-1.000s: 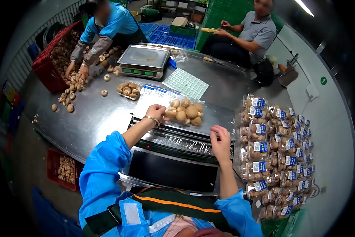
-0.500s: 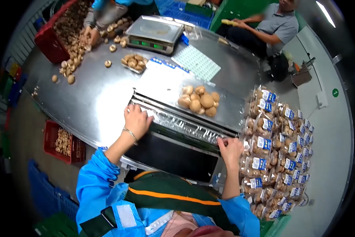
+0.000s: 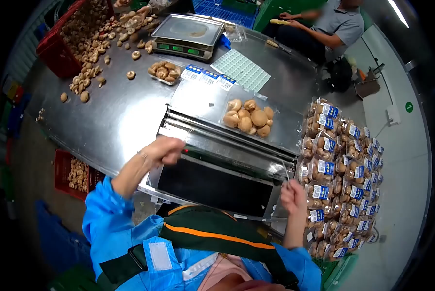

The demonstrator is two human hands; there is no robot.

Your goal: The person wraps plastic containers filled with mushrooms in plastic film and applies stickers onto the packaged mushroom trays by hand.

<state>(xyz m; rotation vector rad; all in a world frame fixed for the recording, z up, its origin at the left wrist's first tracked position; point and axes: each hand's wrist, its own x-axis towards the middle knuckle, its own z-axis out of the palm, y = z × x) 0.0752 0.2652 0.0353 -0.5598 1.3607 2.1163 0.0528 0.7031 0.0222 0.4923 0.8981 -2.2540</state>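
Clear plastic film (image 3: 275,169) stretches over the film wrapper (image 3: 227,145), its near edge drawn toward me. My left hand (image 3: 165,150) is closed at the film's left corner, slightly blurred. At the right corner, my right hand (image 3: 293,196) pinches a gathered strand of it. Below the film lies the wrapper's black plate (image 3: 215,188). Just beyond the rollers sits a tray of brown mushrooms (image 3: 249,118), touched by neither hand.
Labelled mushroom packs (image 3: 324,167) are stacked at the right. Behind the wrapper are labels (image 3: 210,77), a sticker sheet (image 3: 240,70), a scale (image 3: 188,36) and another mushroom tray (image 3: 164,72). Loose mushrooms spill from a red crate (image 3: 57,53) near a co-worker's hands. Another person sits at the back.
Both hands have come back toward my body from the rollers, drawing the film's edge with them. The blue-and-white labels now lie face up in view. The co-worker's hands have shifted.
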